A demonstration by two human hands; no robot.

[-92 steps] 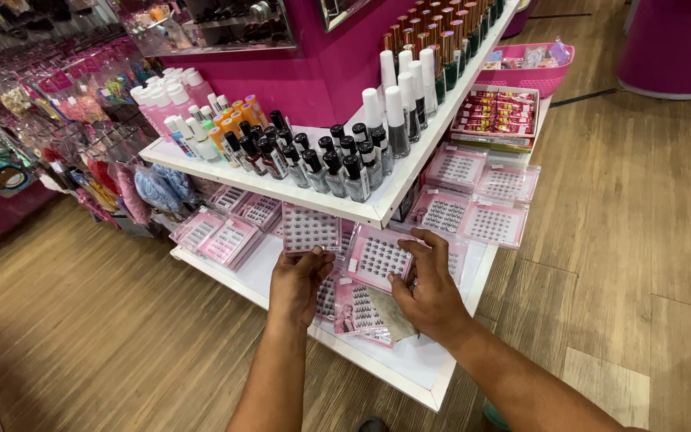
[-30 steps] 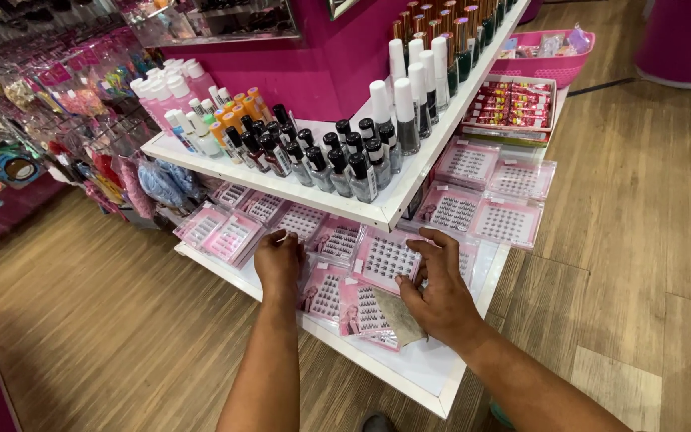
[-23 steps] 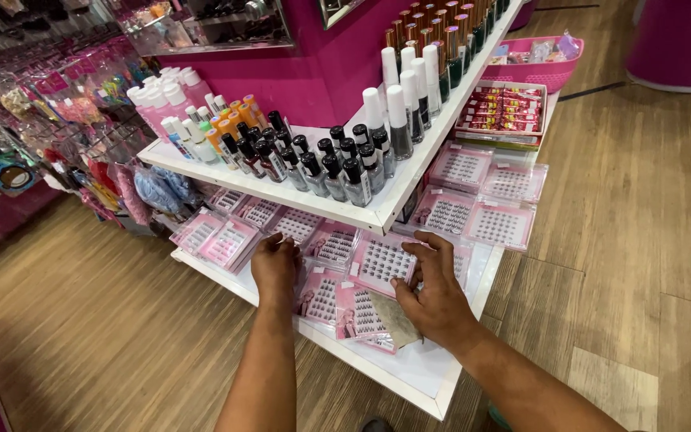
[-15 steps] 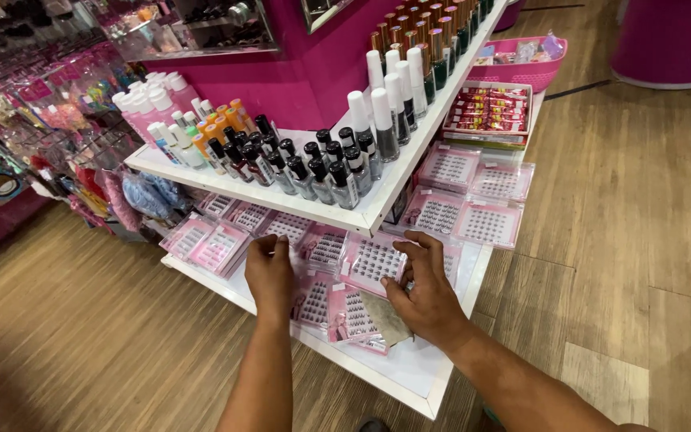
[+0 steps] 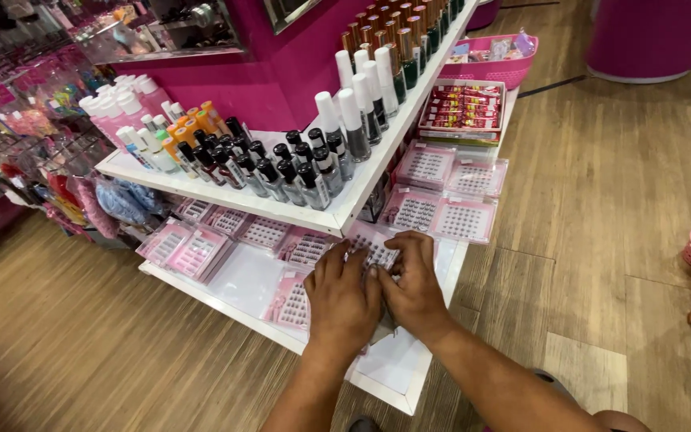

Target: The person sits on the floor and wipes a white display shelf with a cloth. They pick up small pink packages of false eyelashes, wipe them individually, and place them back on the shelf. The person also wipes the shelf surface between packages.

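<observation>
Clearly a two-tier white display: upper shelf [image 5: 345,216] lined with upright bottles, caps up and shoulder to shoulder so each stays visible; lower shelf [image 5: 397,376] spread with flat packs, laid face up for browsing. Against the pink wall [image 5: 281,72] at twelve o'clock, taller white-capped bottles [image 5: 359,100], about six in a diagonal row. At ten o'clock, black-capped small bottles [image 5: 281,172], roughly a dozen and a half, too crowded for a firm count. At one o'clock, four pink packs [image 5: 461,220] in a two-by-two block, apart from both hands. At centre, left hand [image 5: 344,300] and right hand [image 5: 415,288] side by side, touching, pressed flat over the pink lash packs [image 5: 373,248], fingers [image 5: 353,264] narrow and close together, resting on the stack to keep it square. Whether any pack is pinched underneath: cannot tell. At nine o'clock, two more packs [image 5: 185,250], angled.
</observation>
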